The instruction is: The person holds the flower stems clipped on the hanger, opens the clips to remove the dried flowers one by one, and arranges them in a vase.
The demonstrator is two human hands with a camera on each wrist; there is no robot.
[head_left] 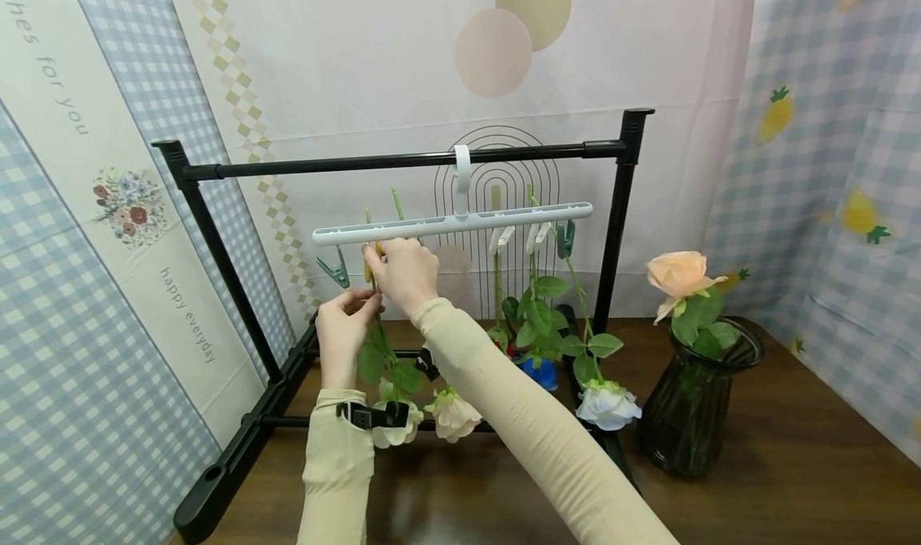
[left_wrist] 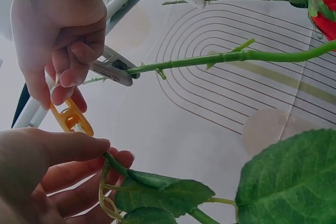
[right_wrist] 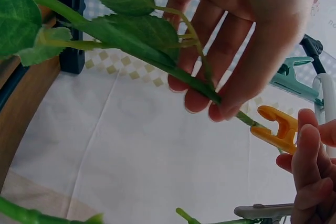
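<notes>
My left hand [head_left: 341,325] pinches a green rose stem [left_wrist: 116,165] between thumb and fingertips, with leaves [left_wrist: 157,195] spreading below the grip. Just above it, my right hand [head_left: 408,272] pinches an orange clothespin [right_wrist: 278,129] under the left part of the white clip hanger [head_left: 417,227]. In the right wrist view the clothespin's jaws stand apart, with the stem's upper end at them. Two pale roses [head_left: 455,415] hang head down below the hands, one partly behind the left wrist strap. A grey clothespin [left_wrist: 113,72] beside the right hand holds another stem.
The hanger hooks over a black rack [head_left: 324,165]. A teal clothespin [head_left: 333,268] hangs at its left end. White clothespins [head_left: 501,240] and a dark green clothespin [head_left: 565,240] hold roses on the right, including a blue rose [head_left: 540,373]. A dark glass vase [head_left: 691,417] holds a peach rose [head_left: 679,273].
</notes>
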